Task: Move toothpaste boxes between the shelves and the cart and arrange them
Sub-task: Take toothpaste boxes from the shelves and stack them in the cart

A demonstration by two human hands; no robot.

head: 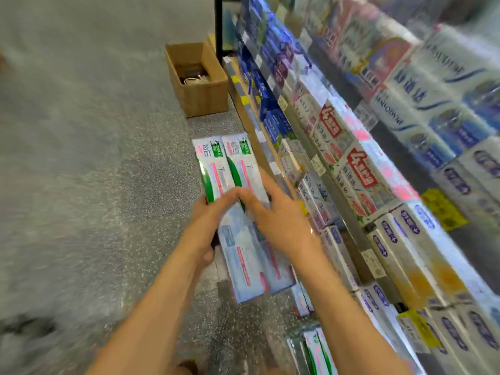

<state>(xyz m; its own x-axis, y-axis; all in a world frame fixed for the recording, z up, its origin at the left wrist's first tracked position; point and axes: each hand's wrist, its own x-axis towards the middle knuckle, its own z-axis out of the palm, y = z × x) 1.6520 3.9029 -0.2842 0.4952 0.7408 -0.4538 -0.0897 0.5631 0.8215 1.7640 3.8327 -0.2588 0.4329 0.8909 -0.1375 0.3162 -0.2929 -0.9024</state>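
Observation:
Two long white toothpaste boxes point(238, 212) with green and pink print lie side by side, held out over the floor just left of the shelves. My left hand point(208, 226) grips them from the left edge, fingers curled over the top. My right hand point(278, 215) holds them from the right side, thumb across the top face. The shelves point(349, 201) run along the right, packed with rows of toothpaste boxes. More green-and-white boxes point(313, 350) stand low at the bottom of the view. No cart is in view.
An open cardboard carton point(200, 79) sits on the speckled grey floor point(94, 158) at the far end of the shelf base. Yellow price tags point(443, 209) hang off the shelf edges. The view is motion-blurred.

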